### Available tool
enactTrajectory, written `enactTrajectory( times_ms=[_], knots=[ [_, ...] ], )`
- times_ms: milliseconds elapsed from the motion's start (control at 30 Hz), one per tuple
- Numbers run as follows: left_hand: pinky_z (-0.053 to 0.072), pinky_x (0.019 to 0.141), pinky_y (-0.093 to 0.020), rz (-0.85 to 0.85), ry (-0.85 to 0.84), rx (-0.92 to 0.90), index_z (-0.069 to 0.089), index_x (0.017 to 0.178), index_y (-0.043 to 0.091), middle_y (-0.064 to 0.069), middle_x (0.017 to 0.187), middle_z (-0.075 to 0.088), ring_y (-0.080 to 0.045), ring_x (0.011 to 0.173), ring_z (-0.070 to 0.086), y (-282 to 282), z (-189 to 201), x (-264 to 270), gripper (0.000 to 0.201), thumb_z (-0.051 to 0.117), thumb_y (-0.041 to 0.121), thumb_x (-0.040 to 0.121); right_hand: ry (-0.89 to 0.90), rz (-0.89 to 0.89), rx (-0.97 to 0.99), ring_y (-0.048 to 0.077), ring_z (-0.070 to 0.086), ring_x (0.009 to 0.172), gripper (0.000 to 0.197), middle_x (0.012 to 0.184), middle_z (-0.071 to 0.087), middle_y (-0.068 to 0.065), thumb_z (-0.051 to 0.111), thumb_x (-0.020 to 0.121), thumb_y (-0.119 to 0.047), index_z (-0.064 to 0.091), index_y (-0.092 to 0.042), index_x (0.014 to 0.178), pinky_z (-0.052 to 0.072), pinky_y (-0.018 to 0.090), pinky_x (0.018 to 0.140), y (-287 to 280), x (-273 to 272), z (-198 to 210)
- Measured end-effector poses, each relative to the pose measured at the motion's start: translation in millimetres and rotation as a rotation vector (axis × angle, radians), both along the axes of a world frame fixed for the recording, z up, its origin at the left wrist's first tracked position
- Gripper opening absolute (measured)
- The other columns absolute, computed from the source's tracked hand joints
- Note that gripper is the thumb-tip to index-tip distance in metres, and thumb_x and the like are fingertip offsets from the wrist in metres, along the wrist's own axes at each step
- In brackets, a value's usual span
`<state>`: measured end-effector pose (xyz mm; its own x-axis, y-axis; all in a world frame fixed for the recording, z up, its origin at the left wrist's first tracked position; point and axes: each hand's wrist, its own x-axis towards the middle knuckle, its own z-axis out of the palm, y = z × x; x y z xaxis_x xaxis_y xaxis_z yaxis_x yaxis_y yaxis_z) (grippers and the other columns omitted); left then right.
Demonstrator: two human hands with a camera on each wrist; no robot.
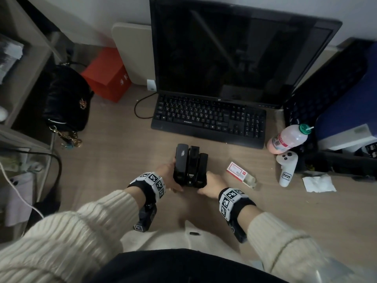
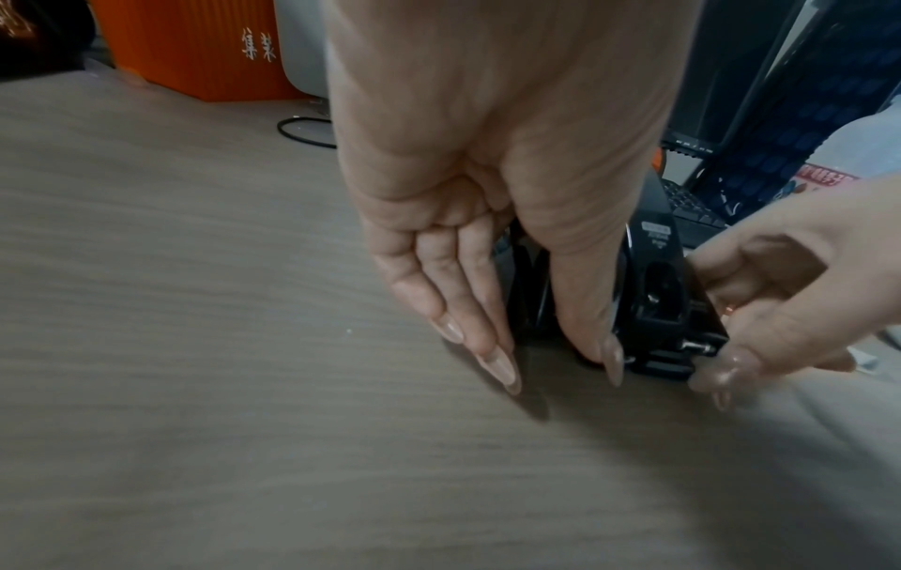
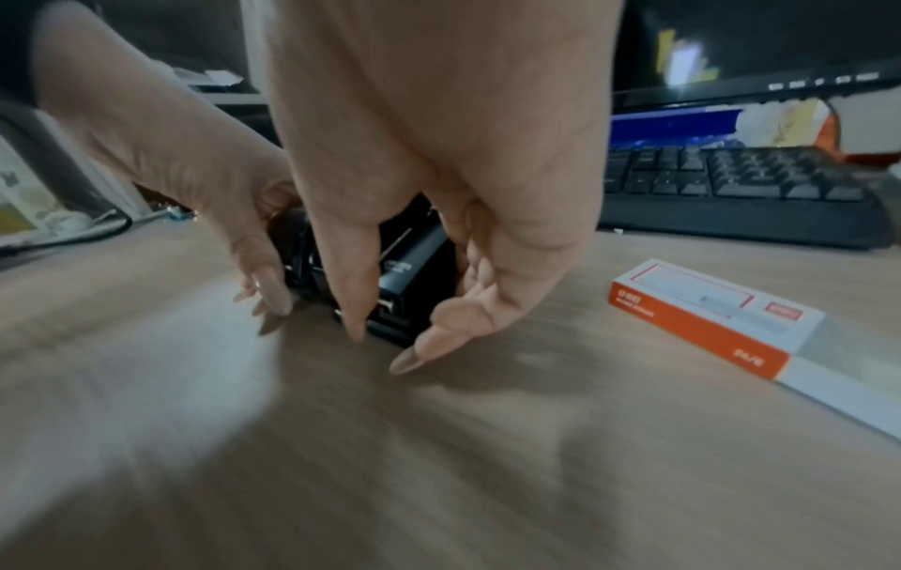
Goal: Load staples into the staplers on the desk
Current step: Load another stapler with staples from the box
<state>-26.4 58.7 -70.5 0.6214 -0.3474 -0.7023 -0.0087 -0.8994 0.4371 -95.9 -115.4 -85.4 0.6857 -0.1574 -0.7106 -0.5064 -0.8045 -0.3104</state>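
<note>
Three black staplers lie side by side on the wooden desk [image 1: 122, 160]: a left stapler [image 1: 180, 163], a middle stapler [image 1: 192, 164] and a shorter right stapler [image 1: 202, 167]. My left hand [image 1: 173, 180] pinches the near end of the left stapler [image 2: 524, 293] between thumb and fingers [image 2: 487, 339]. My right hand [image 1: 210, 183] pinches the near end of the right stapler [image 3: 407, 266] between thumb and fingers [image 3: 439, 339]. A red and white staple box [image 1: 237, 171] lies to the right of the staplers, its inner tray slid partly out [image 3: 707, 320].
A black keyboard [image 1: 208, 119] and monitor [image 1: 234, 48] stand behind the staplers. At the right are a pink bottle [image 1: 289, 138], a white controller [image 1: 286, 168] and crumpled paper [image 1: 318, 183]. A black handbag [image 1: 65, 99] and a red box [image 1: 108, 74] sit at the left.
</note>
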Motion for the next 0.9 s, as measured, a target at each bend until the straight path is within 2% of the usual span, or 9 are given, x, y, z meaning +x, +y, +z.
enactTrajectory(
  times_ms=[67,200,333,467,567,700,767,833,900],
  knots=[
    [0.052,0.089,-0.030,-0.005,-0.006,0.005,0.037,0.143,0.012,-0.006,0.117,0.070,-0.021,0.106,0.066,0,-1,0,0.096,0.091,0.027,0.065,-0.021,-0.029,0.006,0.029,0.062,0.106,0.059,0.116,0.063,0.011,0.078,0.073,-0.031,0.049,-0.010,0.120,0.051,0.035,0.088,-1,-2,-2],
    [0.049,0.091,-0.028,0.006,-0.007,-0.009,0.037,0.144,0.012,-0.007,0.122,0.067,-0.022,0.113,0.062,1,-1,1,0.095,0.090,0.025,0.066,-0.077,-0.072,0.003,0.029,0.062,0.106,0.059,0.116,0.063,0.010,0.077,0.075,-0.036,0.048,-0.012,0.120,0.052,0.037,0.088,4,-4,-7],
    [0.048,0.079,-0.021,0.022,0.004,-0.039,0.034,0.145,0.011,-0.008,0.119,0.069,-0.023,0.106,0.066,0,0,0,0.095,0.088,0.018,0.068,-0.105,-0.063,0.000,0.030,0.061,0.107,0.060,0.117,0.063,0.011,0.077,0.074,-0.039,0.050,-0.011,0.120,0.051,0.035,0.087,5,-4,-8],
    [0.049,0.085,-0.023,0.022,0.010,-0.046,0.031,0.148,0.013,-0.007,0.119,0.069,-0.021,0.107,0.066,1,3,-1,0.097,0.087,0.016,0.069,-0.110,-0.070,0.006,0.029,0.060,0.107,0.061,0.117,0.062,0.011,0.076,0.074,-0.041,0.051,-0.011,0.121,0.050,0.034,0.087,5,-4,-10],
    [0.046,0.082,-0.019,0.028,0.018,-0.051,0.032,0.147,0.013,-0.007,0.122,0.067,-0.021,0.109,0.065,2,5,-1,0.096,0.087,0.016,0.069,-0.114,-0.055,-0.013,0.029,0.059,0.109,0.061,0.118,0.061,0.011,0.075,0.076,-0.043,0.051,-0.010,0.122,0.049,0.034,0.088,4,-6,-10],
    [0.044,0.081,-0.020,0.022,0.031,-0.043,0.029,0.149,0.012,-0.009,0.123,0.066,-0.023,0.111,0.063,2,10,-2,0.098,0.087,0.012,0.070,-0.096,-0.035,0.001,0.029,0.059,0.110,0.061,0.120,0.061,0.011,0.075,0.076,-0.042,0.051,-0.011,0.123,0.049,0.034,0.090,3,-10,-9],
    [0.041,0.075,-0.018,0.018,0.053,-0.060,0.024,0.151,0.010,-0.011,0.117,0.065,-0.021,0.103,0.061,0,14,-4,0.098,0.084,0.006,0.073,-0.083,-0.024,0.007,0.029,0.059,0.110,0.058,0.120,0.060,0.011,0.074,0.076,-0.037,0.051,-0.011,0.122,0.050,0.034,0.090,3,-11,-6],
    [0.037,0.074,-0.017,0.015,0.076,-0.068,0.021,0.152,0.009,-0.007,0.105,0.064,-0.014,0.096,0.050,0,18,-6,0.095,0.079,0.000,0.077,-0.069,-0.005,0.004,0.029,0.058,0.110,0.055,0.121,0.060,0.012,0.073,0.077,-0.033,0.051,-0.010,0.122,0.050,0.035,0.091,3,-13,-3],
    [0.042,0.074,-0.022,-0.003,0.073,-0.067,0.022,0.152,0.010,-0.002,0.089,0.061,-0.018,0.092,0.054,1,20,-8,0.096,0.078,-0.004,0.076,-0.054,0.019,0.004,0.030,0.058,0.111,0.053,0.122,0.060,0.013,0.072,0.080,-0.028,0.050,-0.008,0.124,0.049,0.032,0.090,2,-15,-2]
  ],
)
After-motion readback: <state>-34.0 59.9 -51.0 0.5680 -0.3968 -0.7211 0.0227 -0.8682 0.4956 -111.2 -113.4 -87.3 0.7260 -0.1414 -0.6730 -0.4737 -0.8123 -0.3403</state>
